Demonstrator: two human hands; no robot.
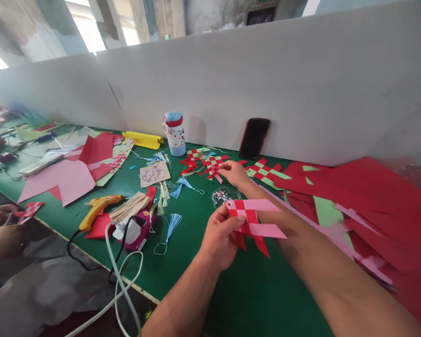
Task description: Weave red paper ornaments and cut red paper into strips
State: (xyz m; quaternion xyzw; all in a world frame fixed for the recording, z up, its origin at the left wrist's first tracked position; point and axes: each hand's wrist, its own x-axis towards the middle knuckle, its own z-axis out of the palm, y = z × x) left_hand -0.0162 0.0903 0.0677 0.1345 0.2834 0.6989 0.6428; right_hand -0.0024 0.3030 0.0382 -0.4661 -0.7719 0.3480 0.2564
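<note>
My left hand point(220, 239) pinches a woven paper fish point(244, 216) of pink and red strips, with a small googly eye at its head end and loose tails pointing right. My right hand point(236, 174) reaches across to the back of the table. Its thumb and forefinger are closed at the edge of another woven fish point(213, 164) in red, pale green and pink; the fingers partly cover the grip. Just in front of that hand sits a clear dish point(226, 195) of small googly eyes. More red and green woven fish point(264, 171) lie behind my right wrist.
Red paper sheets point(382, 206) pile up at right. A phone point(254, 138) leans on the partition near a bottle point(175, 134). Blue tassels point(173, 227), a yellow glue gun point(100, 209) and a corded purple power strip point(140, 234) lie left. A co-worker's hand point(0, 214) holds woven paper.
</note>
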